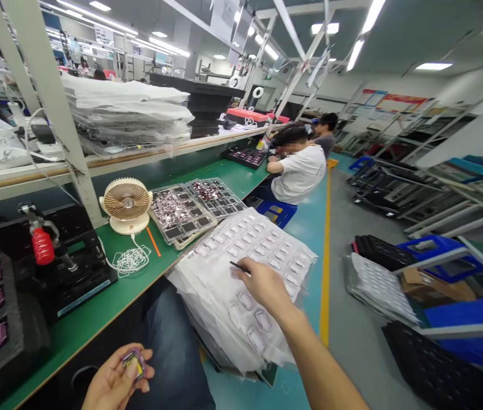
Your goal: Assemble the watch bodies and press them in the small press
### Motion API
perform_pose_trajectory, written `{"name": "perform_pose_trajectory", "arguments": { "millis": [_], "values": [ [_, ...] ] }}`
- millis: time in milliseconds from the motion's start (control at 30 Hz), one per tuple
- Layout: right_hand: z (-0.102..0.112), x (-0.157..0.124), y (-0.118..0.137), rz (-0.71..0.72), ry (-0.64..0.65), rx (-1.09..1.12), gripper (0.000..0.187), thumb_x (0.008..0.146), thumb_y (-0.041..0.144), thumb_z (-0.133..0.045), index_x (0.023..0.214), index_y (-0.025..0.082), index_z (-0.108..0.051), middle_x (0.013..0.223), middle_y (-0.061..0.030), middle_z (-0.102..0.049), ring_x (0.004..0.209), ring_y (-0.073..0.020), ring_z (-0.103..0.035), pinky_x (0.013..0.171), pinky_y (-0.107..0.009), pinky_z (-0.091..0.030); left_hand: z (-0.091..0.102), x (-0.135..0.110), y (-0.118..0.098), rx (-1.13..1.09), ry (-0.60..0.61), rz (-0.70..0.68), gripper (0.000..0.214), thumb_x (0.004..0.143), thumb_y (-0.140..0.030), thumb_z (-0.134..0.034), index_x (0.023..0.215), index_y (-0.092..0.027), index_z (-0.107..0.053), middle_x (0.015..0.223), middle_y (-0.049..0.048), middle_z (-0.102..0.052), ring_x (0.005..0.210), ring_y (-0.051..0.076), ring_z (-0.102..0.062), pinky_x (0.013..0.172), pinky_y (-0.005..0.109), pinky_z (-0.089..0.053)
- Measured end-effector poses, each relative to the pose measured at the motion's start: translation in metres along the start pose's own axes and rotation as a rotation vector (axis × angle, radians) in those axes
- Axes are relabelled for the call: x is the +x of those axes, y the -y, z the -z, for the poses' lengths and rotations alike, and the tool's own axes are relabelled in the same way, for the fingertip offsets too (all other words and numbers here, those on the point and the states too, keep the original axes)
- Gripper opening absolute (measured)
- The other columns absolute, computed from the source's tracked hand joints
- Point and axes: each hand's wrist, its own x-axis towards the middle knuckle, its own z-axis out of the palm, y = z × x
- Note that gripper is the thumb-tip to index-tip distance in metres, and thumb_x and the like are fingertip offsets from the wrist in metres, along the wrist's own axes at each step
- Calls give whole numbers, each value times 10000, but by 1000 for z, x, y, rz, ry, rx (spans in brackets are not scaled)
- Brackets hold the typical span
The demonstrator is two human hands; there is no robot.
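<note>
Low in the view, my left hand (115, 380) pinches a small purple-edged part (140, 364) with a yellow patch on its face. My right hand (267, 287) is closed on a thin dark stick-like tool (238, 266); its exact kind does not show. That hand is over a stack of white translucent sheets (207, 279). Rows of small clear frames with purple-tinged edges (244, 300) lie on the top sheet, around the right hand. Whether the tool touches the sheet, I cannot tell.
On the green bench (109, 296) stand a cream fan (127, 204), a coiled white cable (131, 261), an orange stick (153, 241), trays of small shiny parts (172, 212) and a black clamp fixture (81, 273) with a red handle. A person in white (303, 173) sits beyond.
</note>
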Motion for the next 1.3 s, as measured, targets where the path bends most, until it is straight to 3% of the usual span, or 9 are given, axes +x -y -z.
{"name": "perform_pose_trajectory", "arguments": {
  "millis": [167,233,333,500,700,900,1067,1167,1300],
  "values": [
    [-25,-35,54,57,-86,290,224,942,387,-664,1121,279,-742,1087,-44,-806,1010,-284,-743,850,-364,-506,-32,-14,-12,129,183,-123,425,732,-496,-909,975,-160,-816,1371,237,-701,761,268,-762,620,365,-613],
    [-47,-51,86,148,97,566,239,915,420,-702,1083,256,-743,986,-35,-805,901,-248,-745,807,-339,-525,-39,-15,-20,154,235,-122,410,762,-492,-890,997,-164,-815,1434,234,-656,783,269,-766,649,375,-615],
    [-77,-72,127,225,358,887,253,891,470,-745,913,218,-735,850,-26,-772,804,-216,-711,750,-310,-528,-38,-16,-34,221,307,-75,408,835,-464,-843,1105,-162,-796,1164,198,-772,820,270,-766,734,379,-608],
    [-106,-81,153,200,541,1165,347,835,529,-826,896,192,-765,873,-38,-748,741,-167,-634,683,-278,-496,-16,-22,-48,190,251,-72,387,874,-419,-820,1122,-126,-770,876,146,-795,750,229,-740,746,350,-576],
    [-138,-94,161,25,968,1552,490,732,534,-922,1050,205,-747,778,28,-678,445,-11,-245,423,-191,-155,1,-31,-53,-16,249,0,313,851,-332,-848,1073,-122,-781,837,150,-794,732,223,-739,705,320,-555],
    [-136,-98,170,72,620,1585,402,755,490,-904,968,202,-722,1057,-88,-795,450,-31,-381,406,-189,-283,2,-31,-55,-94,159,-27,373,856,-278,-845,1202,-153,-789,1182,194,-782,899,269,-769,780,351,-587],
    [-108,-101,174,535,207,1134,154,908,290,-781,1057,247,-783,1161,-95,-789,888,-221,-755,728,-320,-637,3,-27,-51,-276,45,-104,442,940,-401,-752,1318,-173,-747,1413,228,-684,1217,355,-698,1042,495,-544],
    [-106,-112,182,761,94,986,263,942,166,-731,1179,277,-763,1227,-72,-770,1084,-235,-761,935,-349,-646,1,-27,-47,-310,-38,-154,434,939,-401,-756,1315,-185,-750,1390,207,-707,1293,343,-659,1114,506,-505],
    [-115,-121,190,847,26,919,353,946,114,-726,1250,293,-743,1300,-62,-747,1073,-211,-776,884,-298,-668,-1,-31,-43,-288,-89,-196,429,882,-338,-824,1292,-226,-766,1430,162,-693,1354,323,-623,1141,461,-500]
  ]
}}
